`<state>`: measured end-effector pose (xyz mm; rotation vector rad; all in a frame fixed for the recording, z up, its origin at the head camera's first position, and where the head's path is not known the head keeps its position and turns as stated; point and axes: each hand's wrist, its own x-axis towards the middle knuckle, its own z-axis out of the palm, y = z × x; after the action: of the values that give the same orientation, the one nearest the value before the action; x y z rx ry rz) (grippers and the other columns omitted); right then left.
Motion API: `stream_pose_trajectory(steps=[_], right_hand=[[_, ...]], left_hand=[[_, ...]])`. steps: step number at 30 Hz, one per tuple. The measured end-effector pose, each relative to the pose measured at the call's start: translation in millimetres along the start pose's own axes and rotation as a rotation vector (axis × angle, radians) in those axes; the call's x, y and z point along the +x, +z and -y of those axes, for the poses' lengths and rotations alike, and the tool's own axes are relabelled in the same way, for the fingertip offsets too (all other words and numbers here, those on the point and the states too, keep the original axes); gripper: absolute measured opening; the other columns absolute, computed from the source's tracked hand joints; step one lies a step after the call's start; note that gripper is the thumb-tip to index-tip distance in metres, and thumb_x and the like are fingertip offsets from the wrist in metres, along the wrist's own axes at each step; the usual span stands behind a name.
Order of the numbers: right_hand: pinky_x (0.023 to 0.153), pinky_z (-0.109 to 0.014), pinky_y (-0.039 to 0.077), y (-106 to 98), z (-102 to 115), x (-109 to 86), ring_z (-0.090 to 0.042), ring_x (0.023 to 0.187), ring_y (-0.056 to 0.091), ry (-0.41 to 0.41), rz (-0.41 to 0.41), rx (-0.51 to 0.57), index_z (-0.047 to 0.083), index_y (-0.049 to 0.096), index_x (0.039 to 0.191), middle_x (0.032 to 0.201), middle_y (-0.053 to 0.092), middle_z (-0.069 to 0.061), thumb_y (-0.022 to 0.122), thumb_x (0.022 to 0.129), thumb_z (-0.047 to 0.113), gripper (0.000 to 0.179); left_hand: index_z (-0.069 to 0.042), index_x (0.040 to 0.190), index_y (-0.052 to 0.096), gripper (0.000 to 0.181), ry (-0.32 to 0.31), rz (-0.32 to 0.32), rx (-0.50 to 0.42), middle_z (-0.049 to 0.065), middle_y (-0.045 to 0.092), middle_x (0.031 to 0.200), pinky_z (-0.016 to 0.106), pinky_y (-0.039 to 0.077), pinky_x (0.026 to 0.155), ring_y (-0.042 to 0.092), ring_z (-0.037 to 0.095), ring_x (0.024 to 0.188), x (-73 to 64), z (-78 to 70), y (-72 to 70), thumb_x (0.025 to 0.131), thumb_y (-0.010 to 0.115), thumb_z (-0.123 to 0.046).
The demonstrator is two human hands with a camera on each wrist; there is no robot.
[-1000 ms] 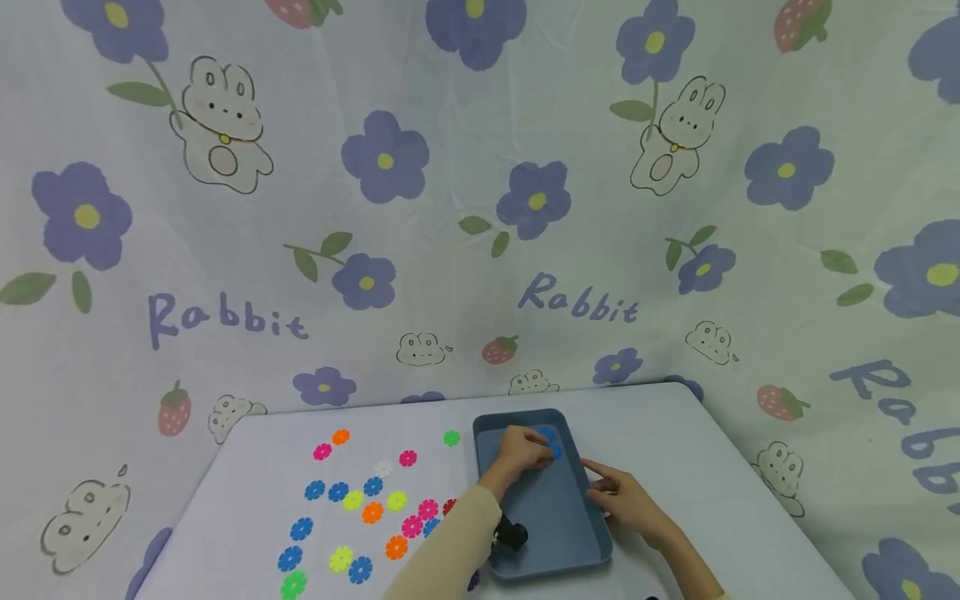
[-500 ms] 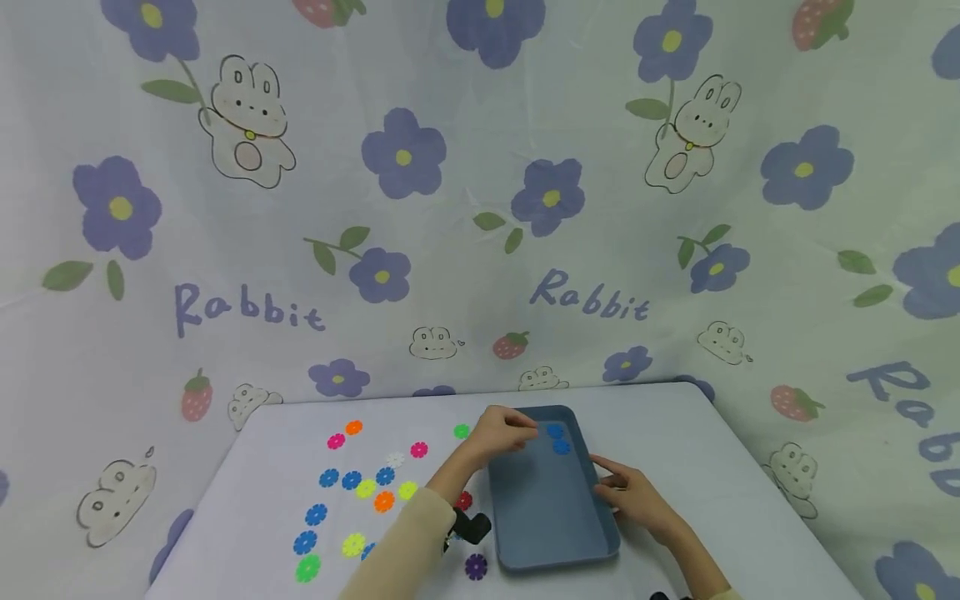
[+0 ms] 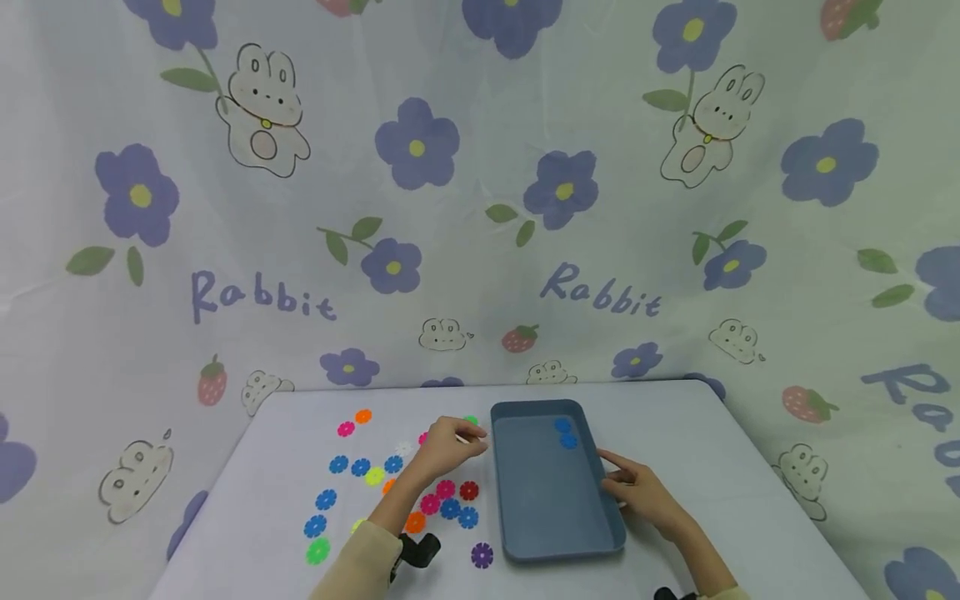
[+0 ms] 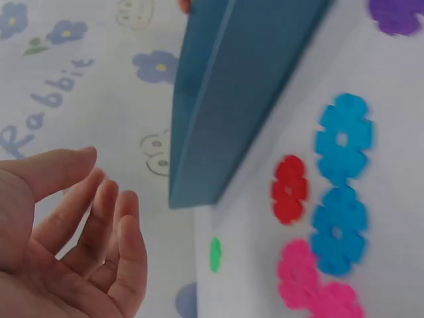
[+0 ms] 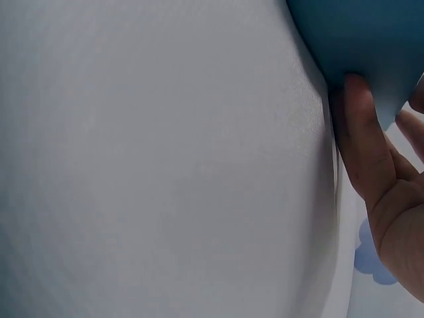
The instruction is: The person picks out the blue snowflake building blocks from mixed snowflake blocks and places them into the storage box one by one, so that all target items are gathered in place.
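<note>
Left fingers loose beside tray; right fingers against its wall

Left hand [image 3: 448, 447]: raised over the left part of the table, just left of the blue-grey rectangular tray [image 3: 551, 504]. Thumb stands apart from the loosely bent fingers, bare air between; fingertips point right, toward the tray's left wall, near but not touching.

Right hand [image 3: 641, 496]: fingers spread at the tray's right side. In the right wrist view one digit lies nearly straight, its tip on the outer wall; contact of the other fingers cannot be told.

Two blue flower-shaped flat discs [image 3: 566, 433] lie inside the tray, in its far right corner, well apart from the left fingertips. Whether they touch each other: unclear.

Left of the tray, on the white-covered table [image 3: 675, 417]: a red notched disc [image 3: 468, 490] near the left wall, and nearer, a purple notched disc [image 3: 482, 556]. A bright green disc [image 3: 470, 421] sits just beyond the left fingers, partly hidden.
</note>
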<state>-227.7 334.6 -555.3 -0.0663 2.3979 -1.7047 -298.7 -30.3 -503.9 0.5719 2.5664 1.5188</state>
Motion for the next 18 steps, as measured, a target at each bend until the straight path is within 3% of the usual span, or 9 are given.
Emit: stream_pose_trajectory(steps=[8, 18], right_hand=[[0.071, -0.043, 0.058, 0, 1, 0.5, -0.029, 0.097, 0.063, 0.020, -0.010, 0.002, 0.010, 0.041, 0.148, 0.113, 0.062, -0.018, 0.066, 0.094, 0.017, 0.060], [0.068, -0.043, 0.058, 4, 3, -0.7, -0.029, 0.095, 0.063, 0.043, -0.035, -0.004, 0.009, 0.041, 0.148, 0.113, 0.062, -0.019, 0.066, 0.093, 0.015, 0.060]], left_hand=[[-0.002, 0.101, 0.073, 0.020, 0.002, -0.004, 0.093, -0.002, 0.064, 0.083, 0.024, 0.056, 0.063, 0.060, 0.016, 0.074, -32.0, 27.2, -10.8, 0.086, 0.074, -0.015], [-0.008, 0.098, 0.075, 0.019, -0.026, 0.084, 0.184, -0.005, 0.063, 0.083, 0.023, 0.053, 0.057, 0.057, 0.015, 0.074, -57.1, 49.4, -17.1, 0.082, 0.079, -0.018]])
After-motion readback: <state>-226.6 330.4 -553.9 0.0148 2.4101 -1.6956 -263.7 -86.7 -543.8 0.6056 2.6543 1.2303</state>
